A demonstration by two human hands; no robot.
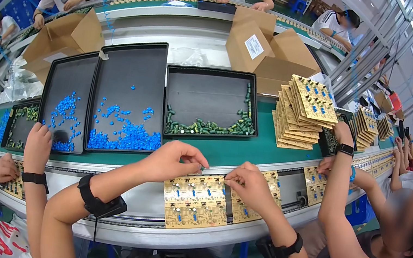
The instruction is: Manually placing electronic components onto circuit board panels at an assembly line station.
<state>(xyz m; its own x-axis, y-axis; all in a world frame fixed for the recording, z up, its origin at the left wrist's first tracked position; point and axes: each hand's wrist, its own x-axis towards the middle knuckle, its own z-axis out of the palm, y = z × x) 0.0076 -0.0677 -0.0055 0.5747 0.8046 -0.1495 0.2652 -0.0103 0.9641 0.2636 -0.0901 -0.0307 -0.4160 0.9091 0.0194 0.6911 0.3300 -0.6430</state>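
My left hand [174,162] hovers over the far edge of a tan circuit board [194,204], its thumb and fingers closed together. Something tiny and dark seems to show at those fingertips, too small to name. My right hand [252,188] is pinched above the gap between that board and a second circuit board [244,211]; whatever its fingertips hold is hidden. Small blue and pale parts stand on both boards, which lie on a conveyor rail. Beyond my left hand, a black tray [134,69] holds blue components [125,137]. Another black tray [207,96] contains green cylindrical capacitors [212,128].
Stacked circuit boards [306,111] stand on the green bench at right. Cardboard boxes [264,51] sit behind the trays. Co-workers' arms reach in at left [37,154] and right [340,186]. Further left is another tray [72,77] with blue components. More people work across the line.
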